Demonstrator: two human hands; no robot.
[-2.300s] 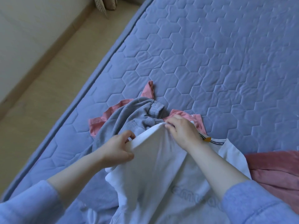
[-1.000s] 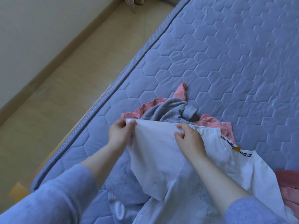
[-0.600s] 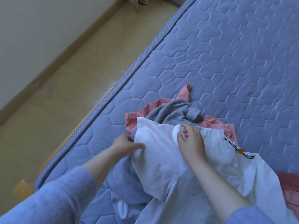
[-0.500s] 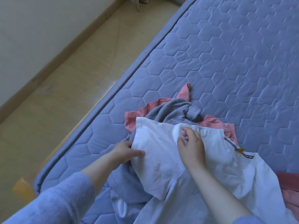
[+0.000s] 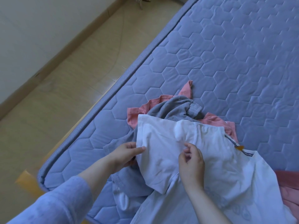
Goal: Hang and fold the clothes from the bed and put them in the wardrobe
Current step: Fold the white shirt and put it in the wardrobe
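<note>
A white T-shirt (image 5: 226,167) with a striped collar lies on top of a heap of clothes near the bed's left edge. My left hand (image 5: 124,155) pinches the left edge of its spread sleeve (image 5: 160,143). My right hand (image 5: 191,160) hovers over the shirt's middle with fingers loosely curled, and whether it pinches the cloth is unclear. Under the shirt lie a grey garment (image 5: 174,109) and a pink garment (image 5: 186,91). The wardrobe is out of view.
The blue quilted mattress (image 5: 226,54) stretches away to the upper right. Another pink cloth (image 5: 289,185) lies at the right edge. A beige floor (image 5: 56,86) and a white wall run along the left; a wooden bed corner (image 5: 27,181) sticks out below the mattress.
The sleeve that both hands held up now lies spread flat. My left hand slid down its left edge, and my right hand let go of the top hem and drew back toward me.
</note>
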